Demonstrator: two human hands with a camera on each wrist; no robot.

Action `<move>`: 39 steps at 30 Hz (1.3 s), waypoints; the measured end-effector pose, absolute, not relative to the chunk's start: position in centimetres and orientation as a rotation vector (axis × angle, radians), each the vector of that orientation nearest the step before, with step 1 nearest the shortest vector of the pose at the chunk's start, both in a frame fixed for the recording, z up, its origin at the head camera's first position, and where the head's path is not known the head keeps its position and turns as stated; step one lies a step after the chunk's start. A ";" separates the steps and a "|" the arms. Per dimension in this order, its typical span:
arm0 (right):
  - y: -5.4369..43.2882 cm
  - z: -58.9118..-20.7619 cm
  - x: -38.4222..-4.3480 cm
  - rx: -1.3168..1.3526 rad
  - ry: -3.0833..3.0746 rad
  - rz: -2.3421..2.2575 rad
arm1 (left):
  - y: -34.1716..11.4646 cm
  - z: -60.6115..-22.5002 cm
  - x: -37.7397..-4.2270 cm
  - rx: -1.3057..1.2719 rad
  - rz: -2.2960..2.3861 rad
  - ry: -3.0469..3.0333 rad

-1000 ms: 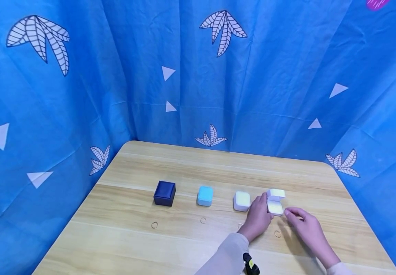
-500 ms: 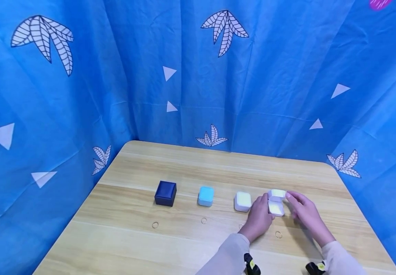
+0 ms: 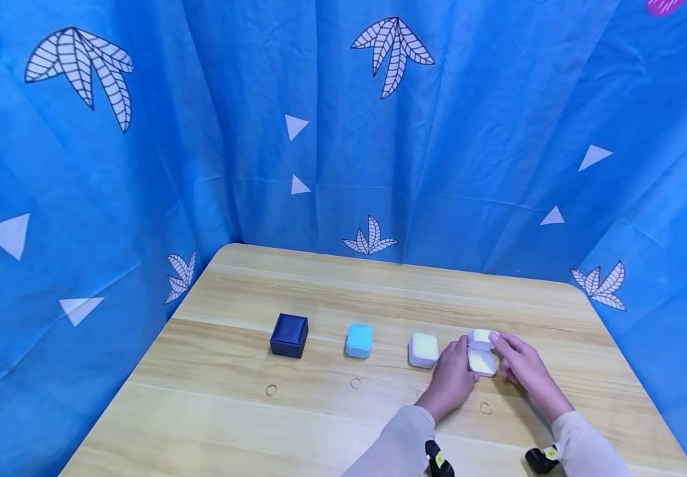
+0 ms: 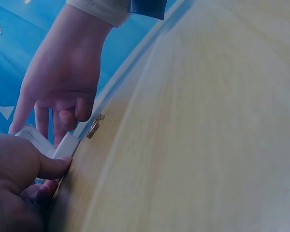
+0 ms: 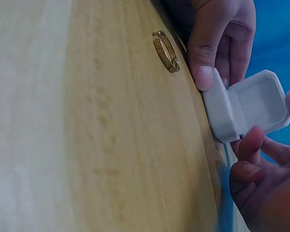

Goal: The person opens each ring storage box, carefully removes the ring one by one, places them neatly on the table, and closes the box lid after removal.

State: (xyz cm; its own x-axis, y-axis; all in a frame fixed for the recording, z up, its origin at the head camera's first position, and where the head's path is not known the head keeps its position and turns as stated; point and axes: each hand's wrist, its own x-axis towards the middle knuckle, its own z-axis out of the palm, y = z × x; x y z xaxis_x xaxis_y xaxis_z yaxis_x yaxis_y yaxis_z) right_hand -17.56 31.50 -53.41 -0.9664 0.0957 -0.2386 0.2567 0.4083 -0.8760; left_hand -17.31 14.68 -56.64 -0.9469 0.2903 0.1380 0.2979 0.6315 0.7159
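A small white ring box (image 3: 482, 362) stands on the table with its lid raised. My left hand (image 3: 450, 381) holds its base from the left; in the right wrist view the thumb (image 5: 203, 79) presses against the base. At the lid's right side, my right hand (image 3: 525, 368) grips the lid (image 5: 263, 101) with thumb and fingers. The open lid and base (image 4: 66, 146) also show between both hands in the left wrist view. A gold ring (image 3: 486, 409) lies on the wood in front of the box, seen close up as a ring (image 5: 166, 51) with a small gap.
Left of my hands stand closed boxes: a white one (image 3: 423, 350), a light blue one (image 3: 359, 340) and a dark blue one (image 3: 289, 335). Rings (image 3: 356, 383) lie before them, one partly hidden by my left wrist. A blue curtain (image 3: 319, 132) hangs behind the table (image 3: 200, 411).
My right hand has moved from the box's front right corner up and back onto the raised lid. My left hand has kept its hold on the base.
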 end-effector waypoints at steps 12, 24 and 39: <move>31.6 -53.9 -17.7 0.306 2.432 -1.718 | 14.8 -56.6 -17.2 -0.508 -1.211 -2.843; 31.4 -54.3 -17.1 0.300 2.403 -1.808 | 14.7 -56.5 -17.1 -0.488 -1.262 -2.855; 31.5 -54.6 -16.2 0.223 2.393 -1.820 | 14.8 -56.8 -17.2 -0.493 -1.226 -2.839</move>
State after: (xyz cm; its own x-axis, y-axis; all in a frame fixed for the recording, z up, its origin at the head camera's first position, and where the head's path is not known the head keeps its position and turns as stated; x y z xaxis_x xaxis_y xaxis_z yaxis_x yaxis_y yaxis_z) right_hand -16.17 31.50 -54.55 -0.9811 0.0404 -0.1892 0.1931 0.2631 -0.9453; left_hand -17.21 14.81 -56.75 -0.9503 0.2815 0.1329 0.2898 0.6439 0.7081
